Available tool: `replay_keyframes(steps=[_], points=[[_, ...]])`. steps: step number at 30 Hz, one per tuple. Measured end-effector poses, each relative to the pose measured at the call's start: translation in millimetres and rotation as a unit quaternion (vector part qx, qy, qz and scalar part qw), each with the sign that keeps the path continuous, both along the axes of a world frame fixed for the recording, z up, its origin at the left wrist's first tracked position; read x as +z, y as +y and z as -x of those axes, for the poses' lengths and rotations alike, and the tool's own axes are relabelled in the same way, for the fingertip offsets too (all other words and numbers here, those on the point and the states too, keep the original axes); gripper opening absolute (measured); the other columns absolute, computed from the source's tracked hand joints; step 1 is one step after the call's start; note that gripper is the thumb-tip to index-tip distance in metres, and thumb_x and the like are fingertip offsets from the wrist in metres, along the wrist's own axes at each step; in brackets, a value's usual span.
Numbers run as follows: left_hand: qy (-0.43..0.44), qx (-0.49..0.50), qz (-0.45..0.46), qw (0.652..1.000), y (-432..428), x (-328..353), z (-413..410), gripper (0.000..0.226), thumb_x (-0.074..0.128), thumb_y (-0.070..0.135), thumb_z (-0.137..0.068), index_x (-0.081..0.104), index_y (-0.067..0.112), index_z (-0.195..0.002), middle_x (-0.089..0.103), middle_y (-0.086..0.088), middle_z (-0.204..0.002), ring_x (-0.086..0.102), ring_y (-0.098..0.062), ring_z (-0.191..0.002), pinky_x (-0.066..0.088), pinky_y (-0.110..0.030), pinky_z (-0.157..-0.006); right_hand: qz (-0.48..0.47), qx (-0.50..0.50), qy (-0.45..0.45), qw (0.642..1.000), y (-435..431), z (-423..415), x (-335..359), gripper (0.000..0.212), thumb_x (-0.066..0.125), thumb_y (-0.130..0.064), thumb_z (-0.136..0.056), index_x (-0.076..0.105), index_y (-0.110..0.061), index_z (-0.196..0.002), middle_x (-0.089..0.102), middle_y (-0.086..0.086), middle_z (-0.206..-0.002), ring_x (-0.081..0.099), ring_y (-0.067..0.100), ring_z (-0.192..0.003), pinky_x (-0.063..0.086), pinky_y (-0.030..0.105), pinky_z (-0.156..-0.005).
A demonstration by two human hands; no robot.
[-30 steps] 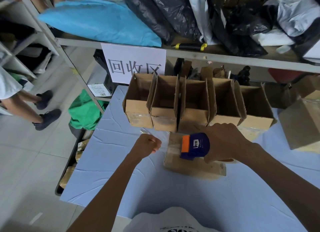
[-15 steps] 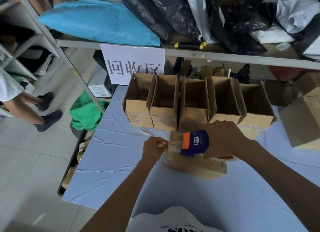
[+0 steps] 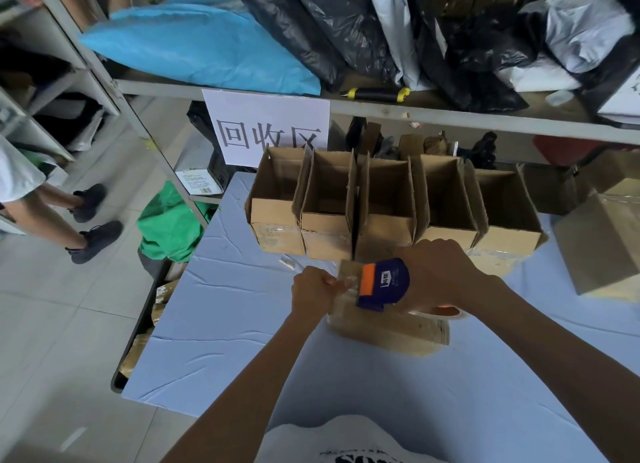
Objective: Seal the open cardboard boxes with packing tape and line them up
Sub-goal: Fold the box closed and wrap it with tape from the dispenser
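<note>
While the flat cardboard box (image 3: pixel 388 327) lies on the blue table (image 3: pixel 242 324) before five open boxes (image 3: pixel 388 203), the left hand (image 3: pixel 311 294) pinches what seems clear tape; the right hand (image 3: pixel 436 275) grips the tape dispenser (image 3: pixel 382 284), hiding its roll.

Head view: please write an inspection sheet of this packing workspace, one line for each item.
Surface: table under a wrinkled light blue cover.
Job's things: five open cardboard boxes in a row at the far edge; a flat box lies in front; blue and orange tape dispenser on it.
Clutter: small scrap near the row; another box at right.
Hands: left hand pinches the tape end; right hand grips the dispenser.
Cables: nothing seen.
Surroundings: shelf with bags, paper sign, a person's legs at left.
</note>
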State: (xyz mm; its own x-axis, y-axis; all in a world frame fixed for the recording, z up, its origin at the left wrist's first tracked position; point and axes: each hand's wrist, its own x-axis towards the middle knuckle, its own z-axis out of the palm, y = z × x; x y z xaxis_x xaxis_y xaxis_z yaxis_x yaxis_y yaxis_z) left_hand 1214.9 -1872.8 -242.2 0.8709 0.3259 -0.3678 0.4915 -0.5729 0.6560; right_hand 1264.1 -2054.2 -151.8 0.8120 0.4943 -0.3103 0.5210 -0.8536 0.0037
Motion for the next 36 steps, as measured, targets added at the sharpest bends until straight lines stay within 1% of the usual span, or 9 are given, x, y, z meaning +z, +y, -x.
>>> replay_keyframes(steps=[5,8,11,14,21,29,31,33,36], points=[[-0.013,-0.024,-0.047,0.998,6,2,4,0.031,0.065,0.032,-0.088,0.07,0.006,-0.07,0.05,0.003,-0.053,0.044,-0.006,-0.046,0.031,-0.01,-0.041,-0.028,0.031,0.016,0.999,5,-4,2,0.07,0.071,-0.068,-0.06,0.05,-0.031,-0.115,0.063,-0.01,-0.1,0.06,0.012,-0.09,0.046,0.024,-0.079],[-0.008,0.002,-0.07,0.998,26,-1,13,0.041,0.064,0.034,-0.088,0.064,0.009,-0.055,0.043,0.003,-0.045,0.037,-0.008,-0.044,0.025,-0.016,-0.043,-0.06,0.035,0.043,0.997,25,-2,1,0.078,0.07,-0.075,-0.052,0.05,-0.034,-0.116,0.062,-0.013,-0.102,0.058,0.009,-0.091,0.042,0.02,-0.074],[-0.001,0.038,-0.075,0.996,39,2,21,0.057,0.067,0.029,-0.086,0.042,0.015,-0.037,0.027,0.002,-0.04,0.025,-0.013,-0.042,0.02,-0.022,-0.045,-0.063,0.048,0.051,0.996,48,-2,-1,0.072,0.071,-0.071,-0.056,0.051,-0.033,-0.113,0.062,-0.011,-0.102,0.057,0.01,-0.089,0.041,0.02,-0.07],[0.006,0.039,-0.082,0.996,36,7,23,0.055,0.067,0.032,-0.086,0.047,0.012,-0.039,0.033,-0.007,-0.041,0.031,-0.023,-0.044,0.02,-0.022,-0.045,-0.062,0.057,0.073,0.994,44,-6,2,0.07,0.073,-0.067,-0.057,0.052,-0.032,-0.114,0.063,-0.01,-0.101,0.058,0.011,-0.089,0.041,0.019,-0.068],[0.021,0.083,-0.071,0.994,33,9,17,0.06,0.073,0.025,-0.08,0.038,0.016,-0.033,0.031,0.003,-0.036,0.034,-0.013,-0.042,0.022,-0.022,-0.046,-0.102,0.003,0.097,0.99,-42,-8,5,0.074,0.076,-0.065,-0.055,0.049,-0.036,-0.118,0.062,-0.014,-0.107,0.055,0.008,-0.092,0.043,0.018,-0.073],[0.038,0.105,-0.104,0.988,19,11,17,0.042,0.069,0.031,-0.083,0.054,0.014,-0.047,0.049,-0.004,-0.052,0.056,-0.028,-0.065,0.035,-0.026,-0.059,-0.12,0.023,0.07,0.99,-75,-9,-18,0.081,0.076,-0.065,-0.055,0.047,-0.032,-0.123,0.061,-0.012,-0.114,0.054,0.008,-0.099,0.041,0.018,-0.075],[0.037,0.115,-0.146,0.982,10,13,21,0.016,0.069,0.033,-0.083,0.067,0.019,-0.077,0.063,-0.004,-0.079,0.061,-0.031,-0.088,0.043,-0.031,-0.071,-0.134,0.018,0.073,0.988,-76,-9,-23,0.081,0.076,-0.065,-0.054,0.048,-0.031,-0.122,0.062,-0.012,-0.113,0.054,0.009,-0.098,0.04,0.017,-0.073],[-0.02,0.115,-0.201,0.973,-1,12,26,0.018,0.068,0.022,-0.084,0.061,0.018,-0.099,0.062,-0.003,-0.099,0.059,-0.028,-0.096,0.048,-0.036,-0.076,-0.144,0.021,0.071,0.987,-78,-9,-26,0.081,0.076,-0.065,-0.054,0.049,-0.03,-0.122,0.063,-0.011,-0.112,0.054,0.008,-0.095,0.04,0.017,-0.071],[-0.139,0.028,-0.193,0.971,-18,8,28,0.013,0.057,0.005,-0.086,0.065,0.014,-0.09,0.065,-0.004,-0.092,0.061,-0.023,-0.085,0.046,-0.026,-0.07,-0.156,0.03,0.074,0.985,-79,-12,-27,0.081,0.076,-0.065,-0.056,0.05,-0.028,-0.123,0.063,-0.009,-0.114,0.057,0.011,-0.1,0.045,0.019,-0.076]])
